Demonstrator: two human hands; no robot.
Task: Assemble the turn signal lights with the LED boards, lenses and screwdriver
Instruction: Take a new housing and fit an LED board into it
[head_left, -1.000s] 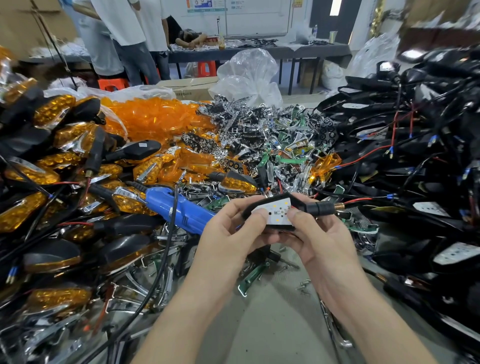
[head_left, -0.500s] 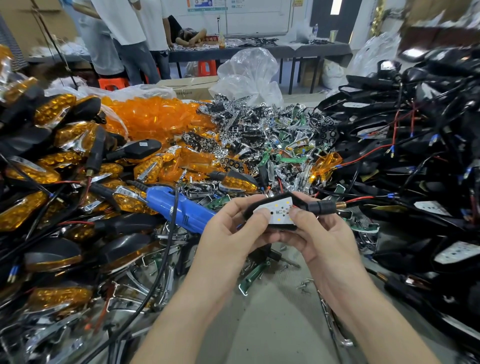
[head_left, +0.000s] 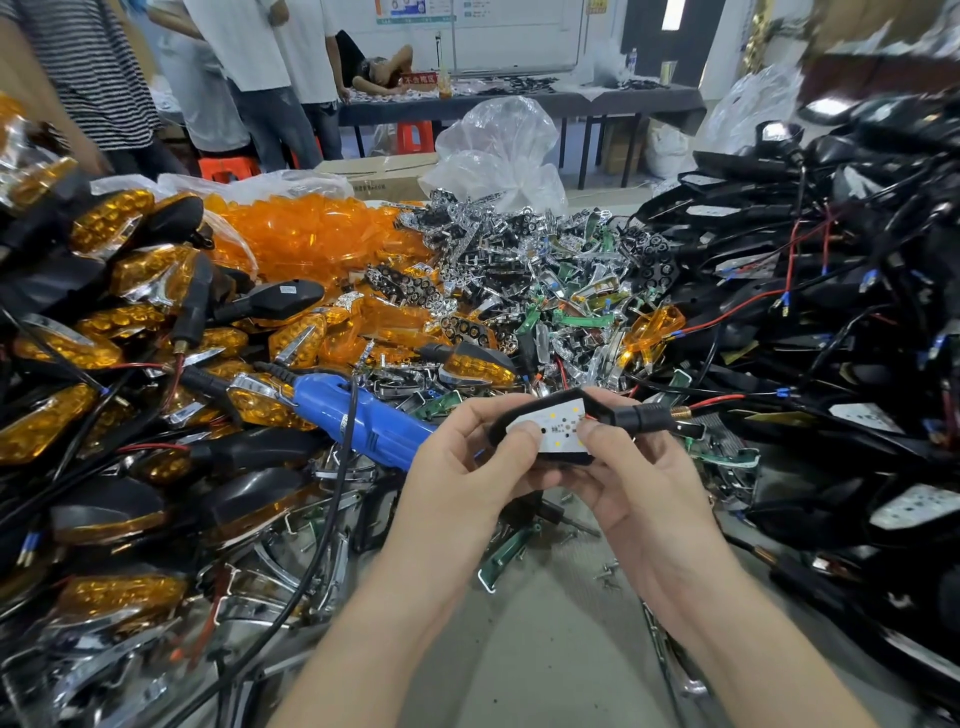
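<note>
Left hand (head_left: 467, 467) and right hand (head_left: 634, 483) pinch the black housing (head_left: 636, 418) mid-frame, thumbs on the LED board (head_left: 558, 428); uneven pressure risks crooked seating or a pinched red wire (head_left: 719, 401).

Glossy amber plastic lenses (head_left: 317, 244), shiny chrome reflectors (head_left: 483, 244), matt black housings (head_left: 857, 270)

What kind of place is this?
Probably a small assembly workshop for turn signals: heaped amber lenses, a pile of wired black housings, a blue electric screwdriver, and the left hand and right hand holding a turn signal housing with its LED board.
</note>
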